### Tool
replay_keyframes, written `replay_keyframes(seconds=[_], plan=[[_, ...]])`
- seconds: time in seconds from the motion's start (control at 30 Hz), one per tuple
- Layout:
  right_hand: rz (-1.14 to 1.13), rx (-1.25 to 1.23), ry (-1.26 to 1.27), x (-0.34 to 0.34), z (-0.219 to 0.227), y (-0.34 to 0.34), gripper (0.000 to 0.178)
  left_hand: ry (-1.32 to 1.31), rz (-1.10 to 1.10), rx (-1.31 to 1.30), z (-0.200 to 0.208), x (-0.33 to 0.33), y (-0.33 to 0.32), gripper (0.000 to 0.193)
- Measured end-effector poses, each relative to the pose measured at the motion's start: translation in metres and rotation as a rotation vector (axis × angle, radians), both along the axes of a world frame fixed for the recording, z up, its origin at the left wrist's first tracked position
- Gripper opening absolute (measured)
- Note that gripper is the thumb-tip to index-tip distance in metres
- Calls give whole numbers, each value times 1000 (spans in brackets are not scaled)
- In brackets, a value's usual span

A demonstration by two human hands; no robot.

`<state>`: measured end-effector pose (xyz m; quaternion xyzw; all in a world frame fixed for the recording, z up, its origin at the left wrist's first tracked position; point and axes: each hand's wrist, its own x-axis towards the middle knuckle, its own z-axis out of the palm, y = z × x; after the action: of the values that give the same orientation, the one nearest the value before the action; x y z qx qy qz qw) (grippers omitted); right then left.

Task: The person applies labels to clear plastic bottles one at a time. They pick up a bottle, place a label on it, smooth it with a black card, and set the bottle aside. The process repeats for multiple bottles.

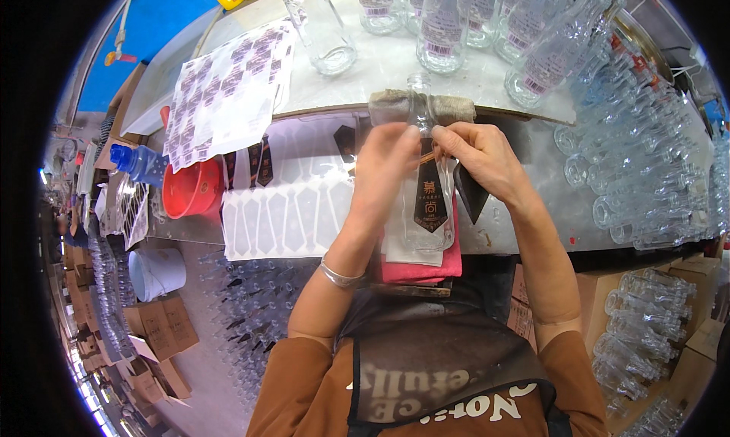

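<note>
Basically, orange characters and smaller print are carried by the black tie-shaped label point(431, 201), set on the clear glass bottle point(415, 235). Purple print and barcodes are seen on the standing bottles point(444, 30) beyond; purple blocks are repeated across a white printed sheet point(228, 95). White lettering, upside down, is shown on the brown shirt point(296, 372). The bottle is laid flat at centre, neck pointed away, neck backed by a grey cloth roll point(456, 108), body over folded pink cloth point(422, 272). Left hand point(386, 157) is motion-blurred at the bottle neck; its grip cannot be told. Right hand point(487, 157) is curled, thumb and forefinger tips at the label's top; whether anything is pinched cannot be told. Below it, a dark pointed piece point(472, 193) is seen. Tie-shaped outlines are cut in a glossy white backing sheet point(293, 216).
</note>
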<state>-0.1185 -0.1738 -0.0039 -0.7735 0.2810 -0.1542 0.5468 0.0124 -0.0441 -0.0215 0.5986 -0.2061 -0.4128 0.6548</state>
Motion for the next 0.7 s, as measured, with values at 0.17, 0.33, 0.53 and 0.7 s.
replay_keyframes(seconds=[0.17, 0.33, 0.53, 0.7], plan=[[-18, 4, 5, 0, 2, 4, 46, 18, 45, -66, -9, -4, -3, 39], [-23, 10, -5, 1, 2, 5, 46, -4, 64, -117, -27, -2, -3, 46], [-34, 180, -113, -10, -16, -1, 48, 18, 89, -183, -33, -6, -9, 45], [-270, 625, -429, -34, 1, 6, 35, -4, 112, -145, -28, -10, -7, 46]])
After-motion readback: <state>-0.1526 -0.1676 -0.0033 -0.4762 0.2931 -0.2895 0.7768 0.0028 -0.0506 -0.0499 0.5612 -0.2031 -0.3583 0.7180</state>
